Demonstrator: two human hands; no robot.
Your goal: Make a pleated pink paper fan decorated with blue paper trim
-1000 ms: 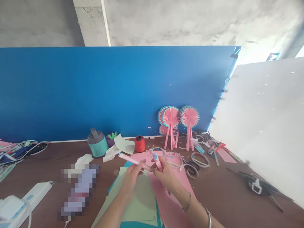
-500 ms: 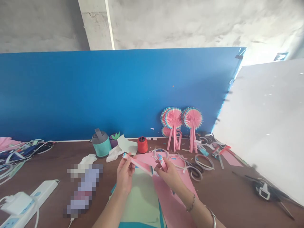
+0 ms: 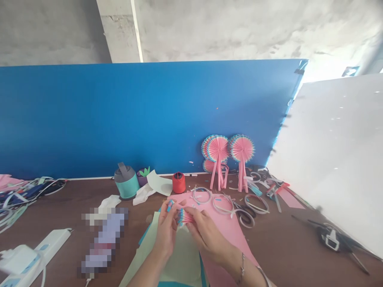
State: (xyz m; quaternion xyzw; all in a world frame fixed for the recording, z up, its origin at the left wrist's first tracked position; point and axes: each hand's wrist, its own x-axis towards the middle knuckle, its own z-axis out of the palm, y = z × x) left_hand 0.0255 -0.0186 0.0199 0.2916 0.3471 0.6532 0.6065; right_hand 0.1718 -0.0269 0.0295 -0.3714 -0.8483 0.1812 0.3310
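Note:
Pleated pink paper with a blue edge (image 3: 186,216) is bunched between my two hands, above the sheets on the table. My left hand (image 3: 166,229) is closed on its left part, where a bit of blue shows at the fingertips. From the right, my right hand (image 3: 206,231) pinches the folds with thumb and fingers. Below lie a pale green sheet (image 3: 182,259) and a pink sheet (image 3: 226,235), with blue paper under the green one. Fingers hide part of the pleated paper.
Pink pleated paper fans (image 3: 218,149) lean on the blue partition (image 3: 119,119). Rolls of paper strip (image 3: 202,195), scissors (image 3: 247,215) and a red container (image 3: 178,183) lie near. A teal pot (image 3: 127,185) stands left, a power strip (image 3: 44,251) farther left, and a glue gun (image 3: 332,241) right.
My hands have come closer together. The pink strip that was stretched between them is now gathered into tight folds, and the right hand has moved left and slightly down.

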